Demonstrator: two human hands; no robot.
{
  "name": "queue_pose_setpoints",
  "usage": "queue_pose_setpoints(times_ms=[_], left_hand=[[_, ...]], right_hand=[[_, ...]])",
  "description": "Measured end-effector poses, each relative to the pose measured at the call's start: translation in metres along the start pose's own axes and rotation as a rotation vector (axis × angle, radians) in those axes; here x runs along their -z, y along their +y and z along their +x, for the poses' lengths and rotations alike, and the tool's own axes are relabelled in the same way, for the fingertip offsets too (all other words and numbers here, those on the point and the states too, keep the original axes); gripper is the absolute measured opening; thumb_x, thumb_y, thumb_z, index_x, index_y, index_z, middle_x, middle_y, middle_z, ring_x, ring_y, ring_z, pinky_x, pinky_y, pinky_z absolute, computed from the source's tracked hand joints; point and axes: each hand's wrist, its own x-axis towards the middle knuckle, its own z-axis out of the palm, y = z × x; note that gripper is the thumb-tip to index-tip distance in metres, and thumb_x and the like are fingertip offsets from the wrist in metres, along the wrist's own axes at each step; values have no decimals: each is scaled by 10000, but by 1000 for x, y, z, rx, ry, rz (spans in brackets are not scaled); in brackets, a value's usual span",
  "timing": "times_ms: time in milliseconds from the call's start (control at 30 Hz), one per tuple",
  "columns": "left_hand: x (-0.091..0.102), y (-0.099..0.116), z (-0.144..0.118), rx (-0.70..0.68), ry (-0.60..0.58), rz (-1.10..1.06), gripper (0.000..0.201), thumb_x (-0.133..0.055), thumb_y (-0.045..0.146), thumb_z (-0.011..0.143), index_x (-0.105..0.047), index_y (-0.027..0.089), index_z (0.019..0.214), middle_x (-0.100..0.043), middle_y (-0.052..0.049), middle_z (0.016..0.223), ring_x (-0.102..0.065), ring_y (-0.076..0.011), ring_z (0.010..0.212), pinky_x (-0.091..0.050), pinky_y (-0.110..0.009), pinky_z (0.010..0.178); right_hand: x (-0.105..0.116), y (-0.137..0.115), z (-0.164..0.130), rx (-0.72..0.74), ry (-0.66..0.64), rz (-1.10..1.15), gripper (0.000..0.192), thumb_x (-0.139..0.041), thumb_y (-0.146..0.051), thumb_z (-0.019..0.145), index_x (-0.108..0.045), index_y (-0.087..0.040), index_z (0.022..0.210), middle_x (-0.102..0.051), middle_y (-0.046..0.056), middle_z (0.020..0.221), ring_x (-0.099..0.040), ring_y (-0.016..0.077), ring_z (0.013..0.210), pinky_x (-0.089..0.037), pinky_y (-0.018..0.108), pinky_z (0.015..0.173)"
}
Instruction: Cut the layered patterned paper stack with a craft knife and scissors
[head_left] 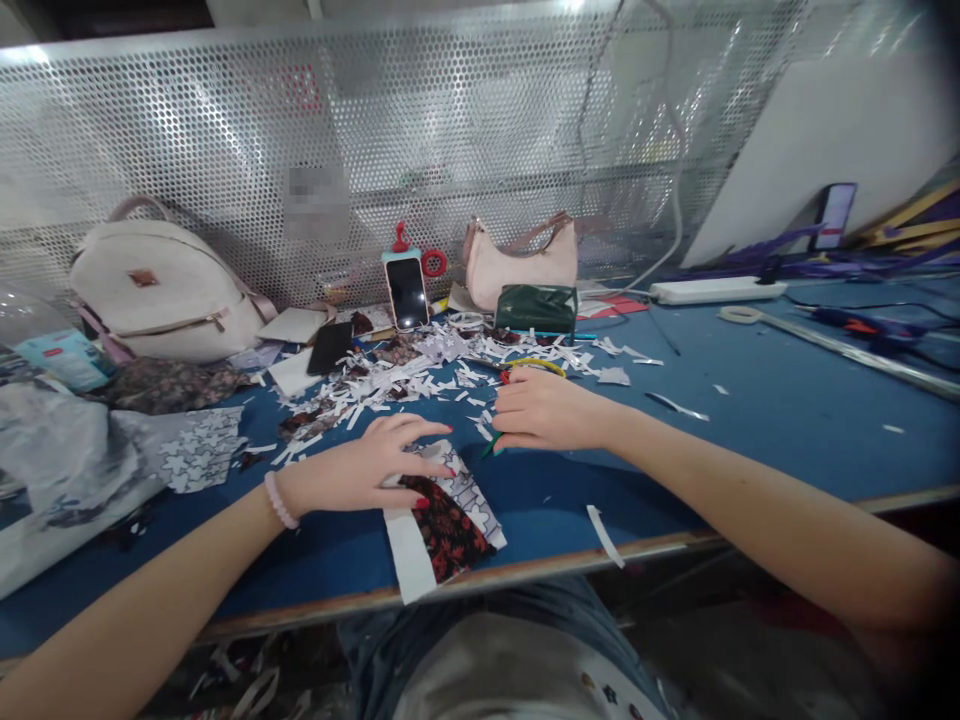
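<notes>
Fabric pieces (450, 515) under left hand (367, 470), right hand (544, 410) on green tool (493, 446)

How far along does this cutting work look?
Plenty looks done: a heap of white paper scraps covers the blue table. In hand: the left hand presses down a stack of patterned fabric pieces, and the right hand rests by a green-handled tool. Left: more patterned fabric lies uncut at the left.
</notes>
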Motion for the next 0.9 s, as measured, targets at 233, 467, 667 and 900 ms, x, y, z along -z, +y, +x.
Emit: queue_pose_setpoints(times_ms=[233,467,667,900], left_hand=[[-1,11,4,-182,113,139,273,-447,187,902,-593,240,1126,-530,-92,1193,-446,-235,1097,-333,-389,951],[-2,13,4,-202,136,162,284,-437,153,899,-575,222,1137,-556,-97,1140,-485,-225,1027,-367,-379,898],[-3,15,3,-194,109,173,292,-446,155,896,-559,217,1157,-563,-90,1136,-491,-226,1025,-367,-379,901],[-3,13,4,-184,106,187,281,-449,154,891,-558,203,1146,-567,-97,1147,-509,-224,1027,-377,-372,903]], right_hand=[[-5,2,-1,7,-1,20,472,-302,-463,950,-537,-172,663,-550,9,625,-438,140,596,-244,289,629],[-7,5,-3,-35,36,3,497,-293,-489,945,-534,-173,646,-536,2,590,-421,131,567,-238,282,615],[-8,5,-4,-56,68,17,486,-304,-483,945,-548,-171,664,-538,-3,581,-426,128,559,-254,275,617],[-9,4,-4,-59,49,23,513,-280,-489,948,-543,-168,645,-540,4,568,-430,126,541,-256,276,600]])
